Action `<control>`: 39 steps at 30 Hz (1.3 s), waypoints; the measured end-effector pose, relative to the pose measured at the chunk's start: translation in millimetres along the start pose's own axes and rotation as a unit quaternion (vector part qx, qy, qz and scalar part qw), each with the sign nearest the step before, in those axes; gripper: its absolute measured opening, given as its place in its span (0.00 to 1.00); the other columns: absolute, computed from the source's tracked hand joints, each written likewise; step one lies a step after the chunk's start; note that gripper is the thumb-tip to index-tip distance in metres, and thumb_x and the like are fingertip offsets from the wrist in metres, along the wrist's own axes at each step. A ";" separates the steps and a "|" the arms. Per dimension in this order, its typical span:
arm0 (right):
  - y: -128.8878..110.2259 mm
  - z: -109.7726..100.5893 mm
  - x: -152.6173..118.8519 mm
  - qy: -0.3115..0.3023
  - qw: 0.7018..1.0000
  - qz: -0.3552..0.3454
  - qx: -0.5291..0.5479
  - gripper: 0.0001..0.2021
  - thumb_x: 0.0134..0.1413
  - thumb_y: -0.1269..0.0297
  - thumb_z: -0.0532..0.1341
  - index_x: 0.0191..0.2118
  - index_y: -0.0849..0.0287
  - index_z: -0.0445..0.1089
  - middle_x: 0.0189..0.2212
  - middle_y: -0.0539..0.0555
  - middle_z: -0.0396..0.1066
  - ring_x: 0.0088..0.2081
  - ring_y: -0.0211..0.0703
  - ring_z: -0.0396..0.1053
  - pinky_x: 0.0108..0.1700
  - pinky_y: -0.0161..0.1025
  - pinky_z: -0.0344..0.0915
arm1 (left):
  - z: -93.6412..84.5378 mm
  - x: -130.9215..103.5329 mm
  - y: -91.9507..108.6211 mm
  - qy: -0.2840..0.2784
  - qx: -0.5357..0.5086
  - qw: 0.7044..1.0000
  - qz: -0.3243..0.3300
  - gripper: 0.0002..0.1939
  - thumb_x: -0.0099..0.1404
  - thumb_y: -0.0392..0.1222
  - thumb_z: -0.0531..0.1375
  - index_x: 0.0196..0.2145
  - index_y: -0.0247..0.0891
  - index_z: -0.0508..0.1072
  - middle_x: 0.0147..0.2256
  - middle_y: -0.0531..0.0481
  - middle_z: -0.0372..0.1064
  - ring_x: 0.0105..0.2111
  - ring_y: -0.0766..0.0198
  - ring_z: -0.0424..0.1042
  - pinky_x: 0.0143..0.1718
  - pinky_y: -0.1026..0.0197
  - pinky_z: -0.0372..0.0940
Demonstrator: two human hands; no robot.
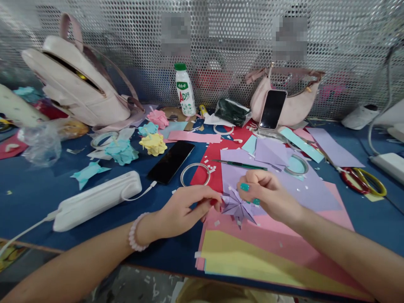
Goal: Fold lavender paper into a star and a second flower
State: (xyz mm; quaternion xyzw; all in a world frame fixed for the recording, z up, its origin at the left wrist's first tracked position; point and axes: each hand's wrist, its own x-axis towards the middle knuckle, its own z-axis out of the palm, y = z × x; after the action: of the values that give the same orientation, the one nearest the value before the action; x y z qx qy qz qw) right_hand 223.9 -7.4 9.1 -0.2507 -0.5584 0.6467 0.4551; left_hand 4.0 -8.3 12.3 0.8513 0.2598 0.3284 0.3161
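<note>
A folded purple paper star (239, 207) with several points is between my hands, over stacked purple, pink and yellow sheets (252, 252). My left hand (189, 208), with a pink beaded bracelet at the wrist, pinches the star's left tip between thumb and fingers. Curled at the star's upper right is my right hand (268, 195), its fingers closed; what they hold, if anything, is hidden. Small white bits lie scattered on the sheets. Just above the hands rests a thin dark green tool (240, 164).
Behind stand a white bottle (185, 92), a backpack (78, 84) and a handbag with a phone (273, 109) against it. A black phone (171, 162), a white power strip (97, 201) and folded paper shapes (121, 149) lie left. Scissors (362, 182) lie right.
</note>
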 end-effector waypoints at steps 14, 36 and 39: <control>-9.9 -66.8 29.5 0.095 0.992 0.008 -0.077 0.13 0.54 0.58 0.57 0.26 0.54 0.52 0.18 0.43 0.52 0.19 0.34 0.51 0.24 0.36 0.54 | -5.3 0.5 -4.5 -0.029 0.036 0.999 -0.017 0.11 0.66 0.30 0.49 0.35 0.37 0.70 0.26 0.54 0.73 0.18 0.74 0.66 0.25 0.72 0.62; -33.6 -250.6 -1.7 0.421 0.858 -0.097 -0.277 0.13 0.58 0.65 0.58 0.23 0.57 0.59 0.19 0.48 0.66 0.18 0.28 0.61 0.22 0.36 0.54 | -9.3 5.8 -21.5 -0.004 0.172 0.978 -0.119 0.11 0.68 0.40 0.49 0.42 0.37 0.68 0.34 0.48 0.72 0.31 0.63 0.72 0.31 0.65 0.64; -30.1 -264.7 -7.7 0.458 0.820 -0.064 -0.337 0.06 0.57 0.66 0.61 0.30 0.60 0.65 0.29 0.53 0.71 0.27 0.34 0.69 0.28 0.34 0.62 | -12.7 9.7 -30.7 -0.040 0.269 0.951 -0.149 0.11 0.66 0.43 0.52 0.43 0.35 0.66 0.39 0.44 0.70 0.36 0.57 0.71 0.35 0.59 0.64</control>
State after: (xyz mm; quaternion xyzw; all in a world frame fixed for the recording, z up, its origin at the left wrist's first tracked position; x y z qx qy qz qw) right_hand 457.1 115.5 -30.0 -0.6195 -0.4837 0.1977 0.5859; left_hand -6.0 23.2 1.8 0.8689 0.4494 0.1611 0.1306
